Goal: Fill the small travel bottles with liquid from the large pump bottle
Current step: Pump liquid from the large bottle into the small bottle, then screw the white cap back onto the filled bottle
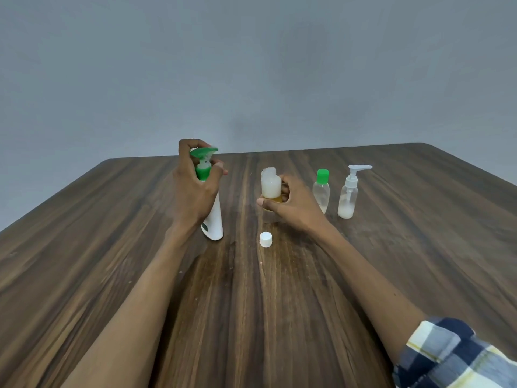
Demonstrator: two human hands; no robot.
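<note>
Two hands are engaged. The left hand (195, 186) grips the large pump bottle (214, 217) around its green collar, with fingers curled over the green pump head (203, 153). The right hand (291, 204) grips the open travel bottle (270, 184) low on its body, thumb in front, fingers behind.

Judged step: dispensing into the open travel bottle. At present the nozzle and the bottle mouth are apart, so a stroke now would likely land on the desk (419, 247). To do the step well, bring the bottle mouth directly under the nozzle tip before pressing. Keep the pump bottle upright and braced against the desk. Press in short, full strokes. The travel bottle looks nearly full, with white liquid up to the neck, so overflow is the main risk; stop as soon as the level reaches the rim.

The pump bottle is white with a green top and stands left of centre. The open travel bottle is clear plastic, cloudy white inside, with an amber tint at its base. Its white cap (265, 239) lies on the desk, near side, between the forearms. Further right stand a green-capped bottle (321, 190) and a small pump bottle (348, 196), each holding some white liquid in its lower part.
</note>
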